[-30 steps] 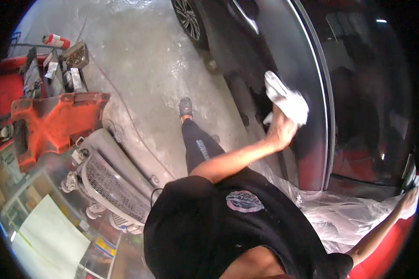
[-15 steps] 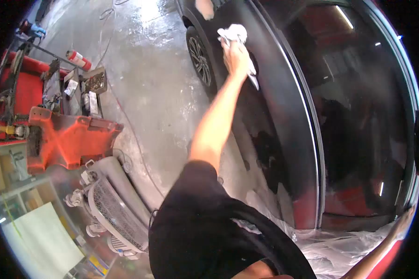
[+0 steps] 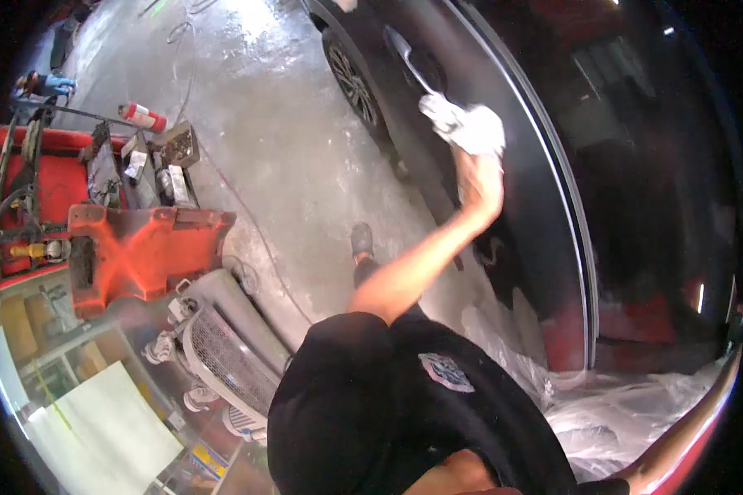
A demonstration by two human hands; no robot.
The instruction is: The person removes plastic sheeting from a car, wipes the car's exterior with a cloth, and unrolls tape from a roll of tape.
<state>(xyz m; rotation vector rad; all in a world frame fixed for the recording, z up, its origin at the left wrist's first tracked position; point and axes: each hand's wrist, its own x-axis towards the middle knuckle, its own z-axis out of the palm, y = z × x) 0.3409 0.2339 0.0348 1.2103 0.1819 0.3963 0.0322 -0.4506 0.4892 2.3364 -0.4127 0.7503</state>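
Observation:
My left hand (image 3: 477, 175) is closed round a bunched white cloth (image 3: 477, 130) against the dark, glossy car door (image 3: 512, 190). The cloth lies by the near end of the door handle (image 3: 413, 62); I cannot tell whether it touches the handle. My fingers are mostly hidden by the cloth and blurred. At the far right edge, my right forearm reaches up beside the car, and my right hand (image 3: 735, 356) is a dim sliver there with its fingers indistinct.
Clear plastic sheeting (image 3: 627, 412) hangs at the car's near end. A wheel (image 3: 351, 74) shows beyond the door. On the left are a red-orange metal part (image 3: 144, 256), a grey grille-like part (image 3: 227, 351), a tool box (image 3: 177, 147) and a red-and-white canister (image 3: 143, 116). A hose crosses the floor.
My left hand has moved right and nearer to me along the door with the cloth, uncovering the handle. My view has shifted, and my right hand is less visible.

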